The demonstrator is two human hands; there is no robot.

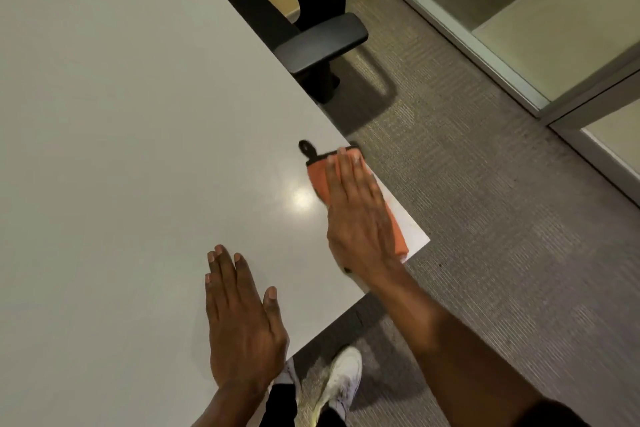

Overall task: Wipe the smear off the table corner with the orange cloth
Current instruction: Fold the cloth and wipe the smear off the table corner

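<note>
Wiping | cloth (pixel 320 180) pressed flat under right hand (pixel 360 215), fingers straight, for even pressure at table (pixel 121 114) corner | left hand (pixel 239 319) laid flat, fingers extended, likely as brace | smear not discernible

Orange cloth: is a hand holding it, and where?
The right hand presses flat on the orange cloth, covering its middle; no fingers curl around it. The left hand holds nothing.

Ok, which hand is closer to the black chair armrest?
Right. The right hand lies flat on the orange cloth just below the armrest; the left hand rests further back.
</note>
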